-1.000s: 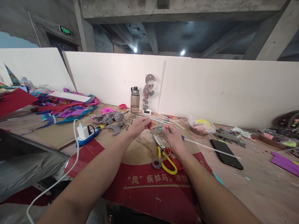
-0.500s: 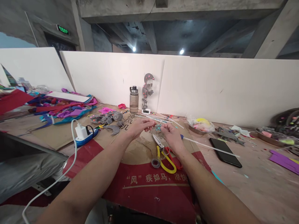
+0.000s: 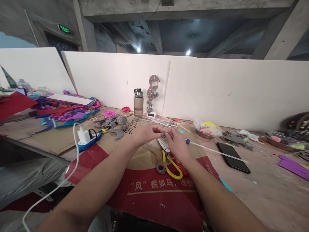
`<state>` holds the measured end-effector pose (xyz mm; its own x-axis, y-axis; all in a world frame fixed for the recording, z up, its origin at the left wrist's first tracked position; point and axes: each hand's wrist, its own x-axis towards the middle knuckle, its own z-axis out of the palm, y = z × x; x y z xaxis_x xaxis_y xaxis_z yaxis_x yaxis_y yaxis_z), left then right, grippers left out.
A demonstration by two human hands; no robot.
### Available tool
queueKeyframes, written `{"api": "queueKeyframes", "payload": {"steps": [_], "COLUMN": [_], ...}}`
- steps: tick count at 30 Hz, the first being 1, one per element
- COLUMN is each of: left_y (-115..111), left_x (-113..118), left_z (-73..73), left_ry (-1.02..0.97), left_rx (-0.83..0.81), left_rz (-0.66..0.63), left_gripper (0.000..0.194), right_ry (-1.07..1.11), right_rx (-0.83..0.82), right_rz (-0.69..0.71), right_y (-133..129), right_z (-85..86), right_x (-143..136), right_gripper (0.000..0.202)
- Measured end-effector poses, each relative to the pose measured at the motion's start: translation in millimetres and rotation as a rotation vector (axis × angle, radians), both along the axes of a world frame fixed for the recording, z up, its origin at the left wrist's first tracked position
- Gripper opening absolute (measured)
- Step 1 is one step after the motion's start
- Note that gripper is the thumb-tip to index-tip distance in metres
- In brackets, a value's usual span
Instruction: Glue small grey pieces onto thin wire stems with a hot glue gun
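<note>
Near the middle of the table, my left hand [image 3: 150, 133] and my right hand [image 3: 177, 139] meet fingertip to fingertip. Both pinch a small grey-green piece [image 3: 163, 132], mostly covered by the fingers. Just below it lie scissors with yellow handles [image 3: 175, 170], their blades pointing up toward the hands. Red handles [image 3: 182, 167] show partly under my right wrist. A small coil of grey cord [image 3: 161, 168] sits left of the yellow handles. Behind the hands are thin clear sticks [image 3: 159, 121] and a small turquoise scrap [image 3: 181, 131].
A bottle [image 3: 138, 103] and a small clock [image 3: 151, 114] stand at the back. Grey felt pieces [image 3: 111, 121] and a power strip [image 3: 89, 141] lie left. On the right are a black phone [image 3: 233, 158], a clear rod and a bowl [image 3: 208, 132].
My hands have come closer together, and the small piece between them is now more covered by the fingers. A turquoise scrap behind my right hand has come into view.
</note>
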<state>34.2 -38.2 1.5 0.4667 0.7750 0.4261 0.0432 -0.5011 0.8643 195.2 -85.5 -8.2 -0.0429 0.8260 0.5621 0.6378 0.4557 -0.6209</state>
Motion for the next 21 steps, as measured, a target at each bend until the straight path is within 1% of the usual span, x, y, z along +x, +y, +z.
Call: {"api": "queueKeyframes", "payload": {"steps": [3,5,7,9,11,12,14,16,18,21], "left_y": [-1,-2,0,5,13,18,25,32,37,45], "left_x": [1,0,-1,-3,-6,-7,-11,-16,-23,-34], "left_z": [-0.8,-1.6,-3.6,-6.6,-9.9,-11.2,-11.9,-10.0,-6.8,-3.9], "left_ry": [0.023,0.078,0.120,0.120,0.086,0.066,0.031,-0.017,-0.095,-0.228], "left_rx": [0.027,0.018,0.011,0.015,0.023,0.024,0.032,0.037,0.039,-0.012], "left_rz": [0.006,0.042,0.081,0.108,0.140,0.172,0.259,0.349,0.425,0.506], "left_gripper": [0.014,0.012,0.012,0.011,0.011,0.011,0.011,0.011,0.011,0.012], "right_ry": [-0.069,-0.096,-0.064,0.000,0.047,0.054,0.063,0.094,0.175,0.371], "right_rx": [0.031,0.040,0.024,-0.004,-0.032,-0.045,-0.075,-0.115,-0.182,-0.326], "right_rz": [-0.042,-0.056,-0.041,-0.013,0.005,0.013,0.045,0.095,0.142,0.228], "right_y": [0,0,-1,-1,-1,-1,0,1,0,-7], "right_z": [-0.4,-1.1,-2.1,-2.9,-3.2,-3.1,-2.4,-0.7,2.6,10.8], "right_x": [0,-1,-2,-3,-4,-4,-5,-6,-7,-9], "right_gripper": [0.008,0.008,0.006,0.012,0.021,0.022,0.016,0.019,0.025,0.030]}}
